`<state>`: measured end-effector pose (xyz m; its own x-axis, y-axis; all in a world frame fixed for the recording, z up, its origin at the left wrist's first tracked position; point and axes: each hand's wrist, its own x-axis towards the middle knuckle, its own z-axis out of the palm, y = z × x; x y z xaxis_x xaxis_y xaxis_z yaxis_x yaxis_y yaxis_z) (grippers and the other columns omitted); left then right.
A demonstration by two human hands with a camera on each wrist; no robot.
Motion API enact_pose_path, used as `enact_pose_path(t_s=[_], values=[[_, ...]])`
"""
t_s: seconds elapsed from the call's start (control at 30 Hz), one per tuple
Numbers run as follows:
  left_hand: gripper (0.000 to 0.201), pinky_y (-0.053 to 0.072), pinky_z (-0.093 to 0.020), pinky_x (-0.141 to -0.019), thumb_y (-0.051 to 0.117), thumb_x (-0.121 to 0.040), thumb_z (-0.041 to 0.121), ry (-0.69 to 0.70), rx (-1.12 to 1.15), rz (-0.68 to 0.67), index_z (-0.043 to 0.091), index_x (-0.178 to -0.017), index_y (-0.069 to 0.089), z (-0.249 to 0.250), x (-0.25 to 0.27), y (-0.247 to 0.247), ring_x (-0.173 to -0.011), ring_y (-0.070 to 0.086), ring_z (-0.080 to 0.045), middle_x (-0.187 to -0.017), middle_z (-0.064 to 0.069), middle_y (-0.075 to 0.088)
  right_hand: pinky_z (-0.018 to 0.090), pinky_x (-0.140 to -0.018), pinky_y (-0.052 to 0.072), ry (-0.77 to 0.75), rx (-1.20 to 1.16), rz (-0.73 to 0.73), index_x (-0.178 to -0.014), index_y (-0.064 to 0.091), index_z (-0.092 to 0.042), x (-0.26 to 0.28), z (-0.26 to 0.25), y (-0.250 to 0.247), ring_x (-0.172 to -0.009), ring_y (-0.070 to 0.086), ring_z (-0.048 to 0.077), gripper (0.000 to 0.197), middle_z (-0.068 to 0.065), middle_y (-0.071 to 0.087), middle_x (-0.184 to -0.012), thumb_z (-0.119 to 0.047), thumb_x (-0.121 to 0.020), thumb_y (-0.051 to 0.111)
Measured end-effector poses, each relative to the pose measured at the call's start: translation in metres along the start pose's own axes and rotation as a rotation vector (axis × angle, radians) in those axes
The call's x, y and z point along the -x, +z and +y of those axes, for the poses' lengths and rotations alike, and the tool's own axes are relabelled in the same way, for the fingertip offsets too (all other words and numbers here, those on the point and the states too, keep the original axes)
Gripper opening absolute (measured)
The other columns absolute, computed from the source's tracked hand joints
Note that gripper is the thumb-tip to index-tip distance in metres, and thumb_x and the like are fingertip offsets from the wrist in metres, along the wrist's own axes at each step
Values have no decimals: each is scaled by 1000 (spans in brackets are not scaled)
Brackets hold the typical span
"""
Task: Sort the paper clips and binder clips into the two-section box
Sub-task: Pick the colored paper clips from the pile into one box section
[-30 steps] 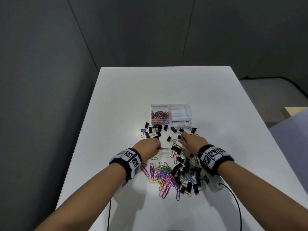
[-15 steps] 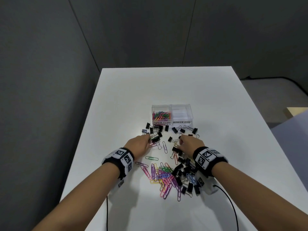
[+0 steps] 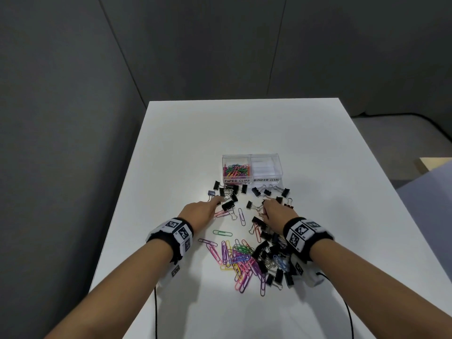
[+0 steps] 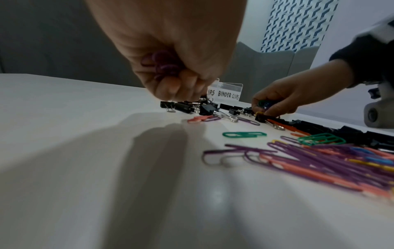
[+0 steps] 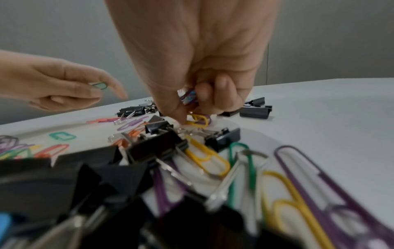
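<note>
The clear two-section box (image 3: 252, 180) stands mid-table; its left section, labelled PAPER CLIPS, holds coloured paper clips (image 3: 236, 170), and its right section (image 3: 266, 167), labelled BINDER CLIPS, looks empty. My left hand (image 3: 217, 203) hovers by black binder clips (image 3: 227, 193) in front of the box, with purple paper clips (image 4: 164, 67) bunched in its curled fingers and a green one (image 5: 100, 85) showing in the right wrist view. My right hand (image 3: 265, 207) grips several paper clips (image 5: 189, 97), its fingertips down on a yellow paper clip (image 5: 198, 120).
A mixed pile lies near me: coloured paper clips (image 3: 241, 261) on the left, black binder clips (image 3: 274, 255) on the right under my right wrist. More binder clips (image 3: 269, 192) sit before the box's right section. A single green clip (image 3: 222, 233) lies apart. Cables hang off the near edge.
My left hand has slid left and a little forward, uncovering loose clips beside it. My right hand has shifted slightly left over the binder clips.
</note>
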<state>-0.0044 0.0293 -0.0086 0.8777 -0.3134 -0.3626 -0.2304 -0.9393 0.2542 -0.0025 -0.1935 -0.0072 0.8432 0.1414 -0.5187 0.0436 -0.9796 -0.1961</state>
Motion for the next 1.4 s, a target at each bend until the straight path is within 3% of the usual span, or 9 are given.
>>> enact_pose_path(t_s=[0.13,0.33,0.43,0.53,0.7,0.9,1.0,1.23,1.4], values=[[31,35,-29,-69,34,-99,18,0,22,-12,15,-129,39,-1,0,0,-83,58,-28,-94,-12,61,31,-63,35,35,-74,44,-106,37,-9,-1,4,-2,-69,48,24,13,-3,40,-64,-15,-95,36],[42,42,-33,-74,31,-101,38,-33,-9,-15,6,-87,53,-1,-4,-3,-95,61,-34,-102,-19,65,31,-56,33,-38,-148,99,-137,31,-16,-1,6,-9,-53,41,18,42,0,43,-60,-10,-96,34],[38,46,-33,-79,36,-99,39,-54,-43,24,7,-97,58,-1,-6,2,-97,62,-30,-105,-11,67,29,-64,34,-71,-189,108,-120,46,-10,2,4,-11,-66,47,22,27,9,57,-81,-10,-97,33],[30,47,-31,-80,49,-93,42,-65,-9,68,17,-109,54,0,-4,6,-97,63,-23,-110,-2,65,31,-60,33,-117,-159,100,-98,47,-11,8,-1,-11,-73,48,23,17,2,51,-74,-13,-97,30],[33,48,-34,-86,54,-91,40,-58,44,52,18,-115,51,4,-9,10,-103,60,-23,-121,-2,54,28,-64,37,-345,170,37,-108,48,-10,18,-11,-9,-82,61,28,29,11,65,-93,-34,-99,36],[22,50,-36,-82,50,-94,34,-46,24,32,14,-102,55,6,-11,10,-98,60,-25,-115,-5,53,30,-67,43,-485,502,-148,-117,50,-15,21,-11,-5,-88,64,29,29,9,67,-104,-6,-91,47],[10,48,-34,-84,46,-95,26,-22,27,30,17,-96,51,5,-10,8,-99,60,-23,-113,-4,58,34,-70,48,-492,518,-135,-111,52,-10,22,-12,-5,-88,64,31,20,12,64,-104,-10,-92,46],[28,43,-34,-90,30,-98,17,-12,56,-46,15,-117,50,-1,-1,4,-107,56,-26,-125,-6,55,32,-63,33,-433,440,-85,-108,50,-6,23,-11,-3,-89,61,32,19,12,54,-113,-15,-94,40],[29,42,-33,-91,32,-96,14,-35,4,-129,15,-119,49,-7,10,3,-108,56,-28,-119,-9,61,31,-61,36,-380,265,-44,-105,40,-7,31,-20,-2,-68,46,23,15,9,52,-85,-19,-95,39]])
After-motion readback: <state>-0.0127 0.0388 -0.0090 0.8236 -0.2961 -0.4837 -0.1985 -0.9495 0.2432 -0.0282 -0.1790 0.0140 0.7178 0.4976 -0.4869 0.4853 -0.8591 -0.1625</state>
